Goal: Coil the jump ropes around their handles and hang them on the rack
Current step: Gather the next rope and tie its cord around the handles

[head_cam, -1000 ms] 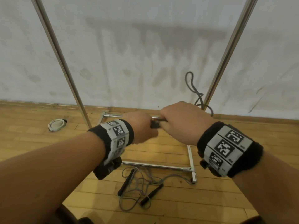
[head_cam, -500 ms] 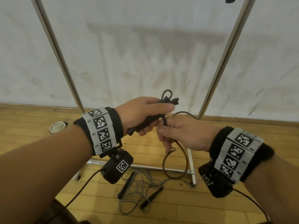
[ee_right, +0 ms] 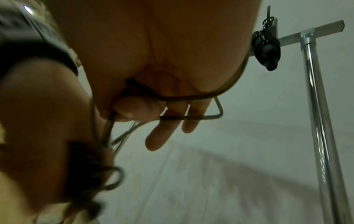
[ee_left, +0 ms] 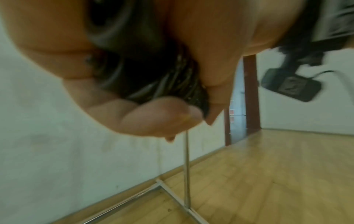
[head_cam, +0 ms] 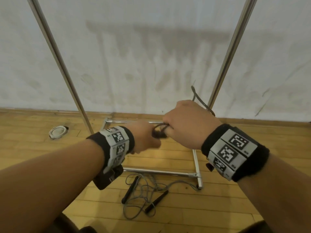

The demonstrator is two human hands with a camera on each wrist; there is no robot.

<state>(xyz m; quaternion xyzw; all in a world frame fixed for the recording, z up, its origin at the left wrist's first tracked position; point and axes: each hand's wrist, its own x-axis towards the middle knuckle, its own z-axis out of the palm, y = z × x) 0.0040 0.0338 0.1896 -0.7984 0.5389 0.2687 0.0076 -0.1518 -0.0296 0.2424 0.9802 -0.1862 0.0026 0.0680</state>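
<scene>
My left hand (head_cam: 144,137) grips the black handles (head_cam: 159,133) of a dark jump rope, with cord turns wound round them (ee_left: 159,78). My right hand (head_cam: 183,121) sits just right of it, knuckles up. It pinches the cord (ee_right: 187,97) under the thumb, and the cord runs across its fingers. A slack loop of this rope (head_cam: 198,100) sticks up behind the right hand. A second grey jump rope (head_cam: 143,194) lies uncoiled on the floor with its two black handles. One coiled rope (ee_right: 266,44) hangs on the rack's top bar (ee_right: 318,31).
The rack's two slanted chrome poles (head_cam: 58,64) (head_cam: 227,52) rise in front of a white wall. Its base bars (head_cam: 159,172) lie on the wooden floor under my hands. A small white coil (head_cam: 58,132) lies left of the rack.
My right hand has swung up and over the handles, carrying the cord from below them to behind. The left hand has rolled palm down and dropped a little.
</scene>
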